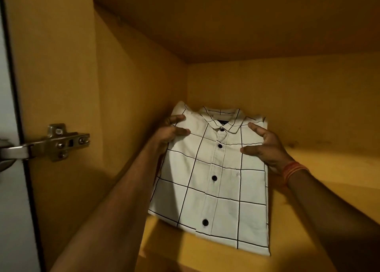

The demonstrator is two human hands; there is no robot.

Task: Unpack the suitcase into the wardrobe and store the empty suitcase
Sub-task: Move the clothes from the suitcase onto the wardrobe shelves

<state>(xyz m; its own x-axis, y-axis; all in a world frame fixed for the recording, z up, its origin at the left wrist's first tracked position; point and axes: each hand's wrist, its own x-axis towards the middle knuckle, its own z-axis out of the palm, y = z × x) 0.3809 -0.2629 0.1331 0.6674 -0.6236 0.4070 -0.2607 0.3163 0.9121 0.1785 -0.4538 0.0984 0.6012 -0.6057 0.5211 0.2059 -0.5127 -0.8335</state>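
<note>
Warm yellow-brown board lines the wardrobe's open compartment: a bare shelf [312, 168] below, another shelf [246, 24] as its ceiling, a side wall [133, 82] on the left and a back panel beyond. At the near left a metal hinge [61, 142] joins that wall to the pale door [12, 189]. A folded white shirt [216, 185] with thin black checks and dark buttons lies collar-far toward the far left corner of the lower shelf; whether its near edge has fully settled on the board I cannot tell. The left hand [171, 131] grips the far left shoulder, with thumb and finger on top. The right hand [266, 148], with orange threads on its wrist, grips the right edge beside the collar in the same way. The hands are apart, one on each side. The shirt looks light, soft and limp, so it would likely sag and unfold if lifted by one corner. Holding both shoulders, or sliding flat palms under the fold, should keep it neat. The smooth board should let it slide easily, and there is ample room to the right for more clothes.
</note>
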